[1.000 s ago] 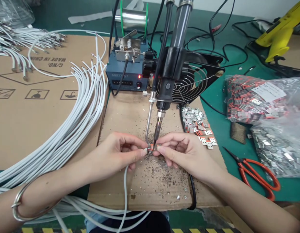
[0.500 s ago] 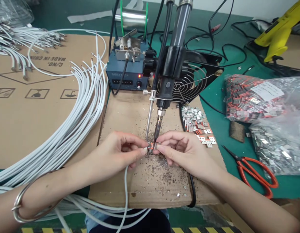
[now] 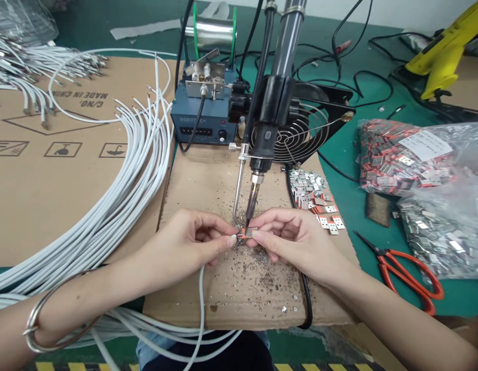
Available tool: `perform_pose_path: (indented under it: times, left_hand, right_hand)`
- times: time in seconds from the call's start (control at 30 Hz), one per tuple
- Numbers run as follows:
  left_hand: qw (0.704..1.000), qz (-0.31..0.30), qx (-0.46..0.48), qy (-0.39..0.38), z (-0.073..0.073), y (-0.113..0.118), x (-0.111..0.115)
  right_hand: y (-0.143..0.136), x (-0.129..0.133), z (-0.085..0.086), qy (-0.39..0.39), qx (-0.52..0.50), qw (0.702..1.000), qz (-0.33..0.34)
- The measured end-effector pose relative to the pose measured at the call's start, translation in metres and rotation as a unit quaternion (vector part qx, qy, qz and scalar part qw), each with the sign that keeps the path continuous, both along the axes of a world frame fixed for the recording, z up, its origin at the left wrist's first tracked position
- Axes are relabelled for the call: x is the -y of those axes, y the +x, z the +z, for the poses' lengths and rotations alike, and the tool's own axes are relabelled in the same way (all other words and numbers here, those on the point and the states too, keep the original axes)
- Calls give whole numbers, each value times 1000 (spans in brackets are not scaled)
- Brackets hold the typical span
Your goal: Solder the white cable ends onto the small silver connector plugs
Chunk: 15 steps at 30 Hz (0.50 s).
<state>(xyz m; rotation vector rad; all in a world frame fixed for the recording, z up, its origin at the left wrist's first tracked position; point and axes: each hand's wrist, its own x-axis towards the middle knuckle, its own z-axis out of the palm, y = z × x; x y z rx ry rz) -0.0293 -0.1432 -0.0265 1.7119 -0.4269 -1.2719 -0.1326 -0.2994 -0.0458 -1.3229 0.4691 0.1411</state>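
The left hand [image 3: 184,242] pinches the white cable [image 3: 201,293] end and the right hand [image 3: 296,239] pinches the small connector [image 3: 247,233] under the soldering iron tip [image 3: 249,215], at 12 o'clock from the fingers; steadiness matters.

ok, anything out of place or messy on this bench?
Mostly tidy. Grey metal specks litter the cardboard pad under both hands, thickest below the soldering iron tip. Loose connector shells spill beside the fan. Nothing looks damaged.
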Motion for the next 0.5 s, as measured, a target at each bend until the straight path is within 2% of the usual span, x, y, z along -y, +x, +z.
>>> perform_pose_path:
  times: [0.5]
  left_hand:
    - [999, 18, -26, 16, 2, -1, 3]
  right_hand:
    - [-2, 2, 0, -7, 11, 1000, 14]
